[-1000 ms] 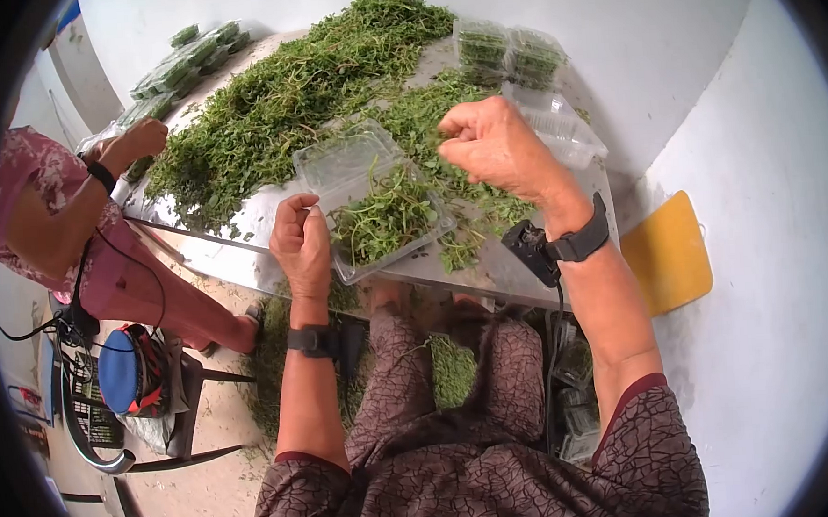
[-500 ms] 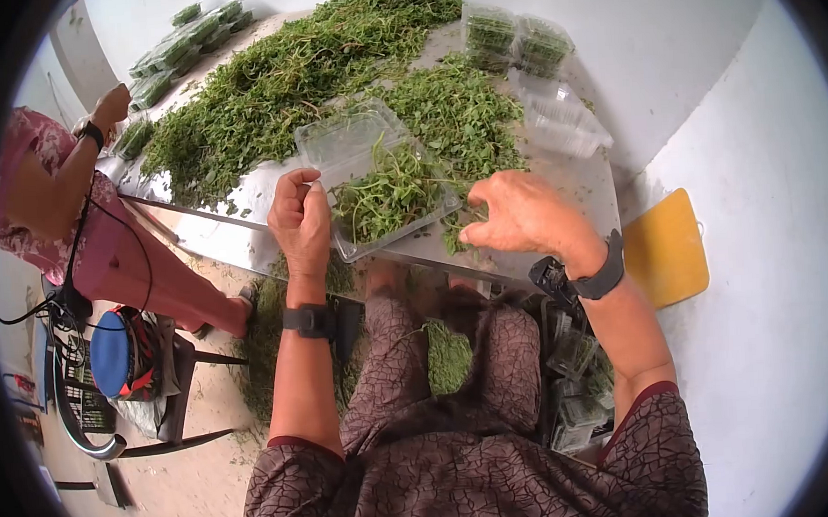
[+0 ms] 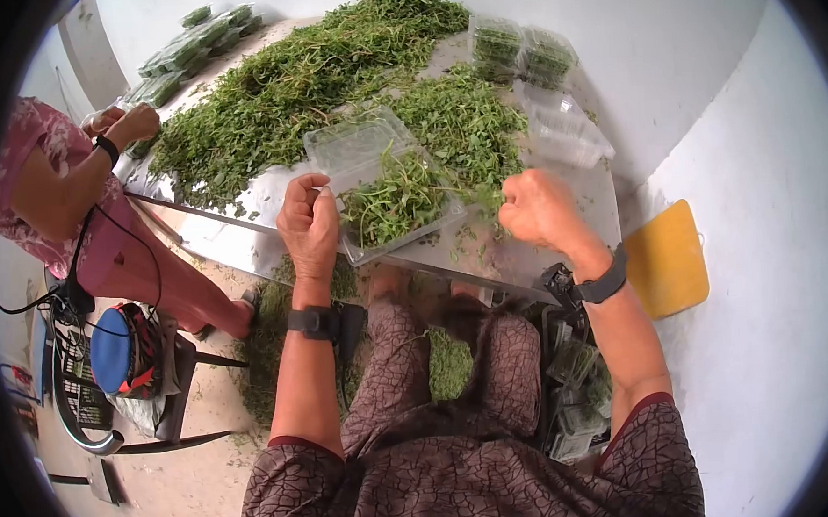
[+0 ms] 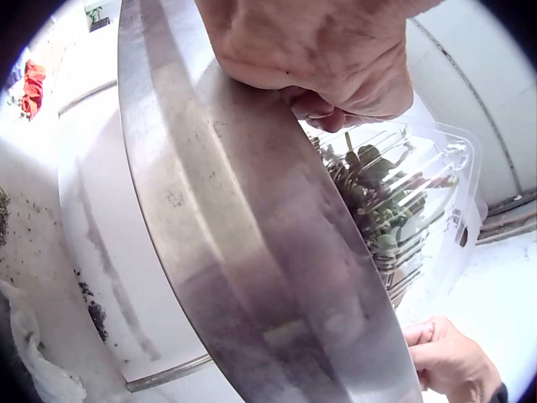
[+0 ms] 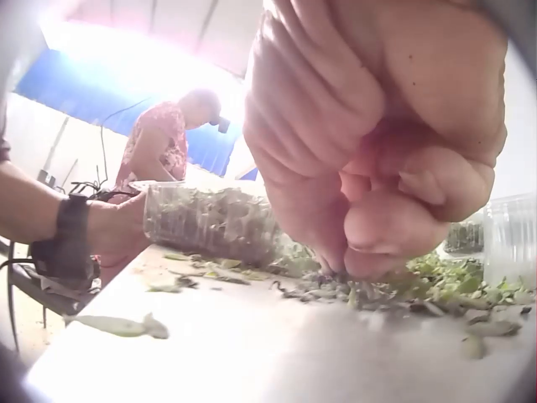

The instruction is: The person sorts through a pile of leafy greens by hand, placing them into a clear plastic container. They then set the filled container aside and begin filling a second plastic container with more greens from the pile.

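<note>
Filled with leafy green sprigs (image 3: 392,203), a clear hinged container (image 3: 362,254) lies with its lid back near the table's front edge. My left hand (image 3: 309,226) has its fingers curled at the container's left edge, thumb up, pinching it. The left wrist view shows this hand (image 4: 323,50) beside the ribbed container (image 4: 449,189), partly behind the metal table edge. To the right of the container, my right hand (image 3: 545,212) is low over the table. In the right wrist view its fingertips (image 5: 377,256) are drawn together on loose leaves; what lies between them is mostly hidden.
A long heap of greens (image 3: 275,102) spans the table (image 3: 575,208). Filled boxes (image 3: 497,48) and nested empty containers (image 3: 566,124) stand at the right; more filled packs (image 3: 179,55) are back left. Another person (image 3: 64,183) stands at the left. A yellow board (image 3: 667,259) leans at the right.
My right hand has come down from above the greens to the table right of the container, and its fingers have closed together. My left hand keeps its place at the container's edge.
</note>
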`<state>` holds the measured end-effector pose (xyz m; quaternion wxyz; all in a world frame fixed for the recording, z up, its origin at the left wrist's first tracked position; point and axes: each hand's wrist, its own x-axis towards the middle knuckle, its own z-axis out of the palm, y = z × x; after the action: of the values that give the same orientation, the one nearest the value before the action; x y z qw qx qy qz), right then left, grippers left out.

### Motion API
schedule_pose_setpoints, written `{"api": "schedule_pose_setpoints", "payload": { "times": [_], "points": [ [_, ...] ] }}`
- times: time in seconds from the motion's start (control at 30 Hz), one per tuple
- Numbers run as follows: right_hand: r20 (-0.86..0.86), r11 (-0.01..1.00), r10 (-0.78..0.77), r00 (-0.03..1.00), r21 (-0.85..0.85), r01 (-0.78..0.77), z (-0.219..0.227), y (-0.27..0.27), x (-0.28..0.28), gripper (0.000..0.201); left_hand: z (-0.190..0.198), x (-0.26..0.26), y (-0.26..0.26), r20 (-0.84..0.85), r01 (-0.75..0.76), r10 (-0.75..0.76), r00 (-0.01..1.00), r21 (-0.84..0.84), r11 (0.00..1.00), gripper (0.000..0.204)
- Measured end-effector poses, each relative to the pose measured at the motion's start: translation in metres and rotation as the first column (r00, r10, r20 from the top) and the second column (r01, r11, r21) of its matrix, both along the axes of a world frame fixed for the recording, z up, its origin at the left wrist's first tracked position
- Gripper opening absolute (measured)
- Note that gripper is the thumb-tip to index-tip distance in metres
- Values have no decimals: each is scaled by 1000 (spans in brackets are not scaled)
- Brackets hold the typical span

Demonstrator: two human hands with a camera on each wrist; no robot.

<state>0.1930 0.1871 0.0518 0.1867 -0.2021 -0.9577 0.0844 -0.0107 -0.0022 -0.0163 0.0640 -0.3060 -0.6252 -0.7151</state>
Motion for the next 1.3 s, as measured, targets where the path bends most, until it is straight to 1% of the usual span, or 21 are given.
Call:
{"api": "schedule_pose_setpoints", "payload": {
  "times": [0.03, 0.07, 0.13, 0.27, 0.33, 0.5, 0.57, 0.6, 0.7, 0.8, 0.83, 0.87, 0.93, 0.97, 1.0, 1.03, 1.07, 1.1, 1.2, 1.23, 1.3],
  "points": [
    [-102, 997, -46, 994, -60, 40, 9, -2, 1, 13, 0, 0, 0, 2, -4, 4, 1000, 2, 1000, 12],
    [-101, 998, -43, 994, -59, 38, 20, -4, 1, 13, 0, 1, 0, -1, -6, 6, 1000, 5, 1000, 12],
    [-206, 986, 6, 979, -165, -40, 42, -8, -4, 13, -1, 0, 1, -6, -7, 7, 1000, 8, 1000, 12],
    [-221, 982, 106, 969, -131, -137, 63, -25, -32, 11, 0, 1, 0, 9, -9, 9, 1000, -1, 1000, 12],
    [-271, 924, 172, 947, -290, -250, 69, -36, -42, 13, 1, 1, -1, 28, 10, -11, 1000, 18, 1000, 12],
    [-273, 957, 67, 960, -255, -140, 67, -8, -47, 19, 0, 2, 1, 18, -7, 8, 1000, -4, 1000, 12],
    [-177, 974, -91, 980, -222, 50, 66, 13, -47, 23, -1, 1, 0, 9, -5, 5, 1000, -17, 1000, 12],
    [-177, 975, -90, 980, -215, 50, 64, 20, -48, 23, -2, 0, 0, 9, -5, 5, 1000, -9, 1000, 12],
    [-85, 976, -201, 976, -107, 191, 62, 37, -53, 34, -4, 0, 1, -14, -45, 45, 999, -19, 999, 12],
    [7, 982, -182, 983, -47, 182, 58, 43, -70, 37, -5, 1, 0, -12, -49, 48, 999, -35, 998, 12],
    [-57, 988, -151, 987, 37, 153, 48, 46, -77, 32, -5, 1, 0, -14, -51, 51, 999, -33, 998, 12],
    [-60, 988, -148, 987, 38, 151, 42, 51, -84, 32, -5, 2, 0, -12, -56, 55, 998, -37, 998, 12],
    [97, 985, -164, 982, 69, 157, 44, 48, -98, 29, -5, 2, 0, -10, -62, 61, 998, -42, 997, 12],
    [298, 966, -257, 919, 46, 255, 49, 48, -106, 50, -5, 2, 0, -5, -59, 59, 998, -46, 997, 13],
    [297, 966, -256, 920, 46, 254, 42, 53, -108, 50, -6, 1, 0, 0, -57, 57, 998, -50, 997, 13],
    [225, 977, -206, 953, 97, 188, 29, 63, -111, 35, -5, 2, -1, -1, -59, 59, 998, -50, 997, 13],
    [154, 980, -149, 977, 152, 126, 16, 72, -114, 29, -3, 3, -1, 15, -51, 52, 999, -46, 998, 13],
    [223, 978, -186, 957, 135, 159, 11, 78, -120, 15, -2, 4, -1, 32, -42, 44, 999, -43, 998, 13],
    [301, 964, -247, 921, 173, 202, -8, 99, -126, 3, -1, 5, -2, 39, -39, 42, 998, -67, 997, 13],
    [304, 965, -245, 921, 171, 200, 2, 91, -120, 3, -1, 4, -2, 42, -40, 43, 998, -70, 997, 13],
    [171, 980, -199, 965, 32, 197, 24, 78, -99, 3, 0, 5, -2, 28, -37, 38, 999, -56, 998, 14]
  ]
}}
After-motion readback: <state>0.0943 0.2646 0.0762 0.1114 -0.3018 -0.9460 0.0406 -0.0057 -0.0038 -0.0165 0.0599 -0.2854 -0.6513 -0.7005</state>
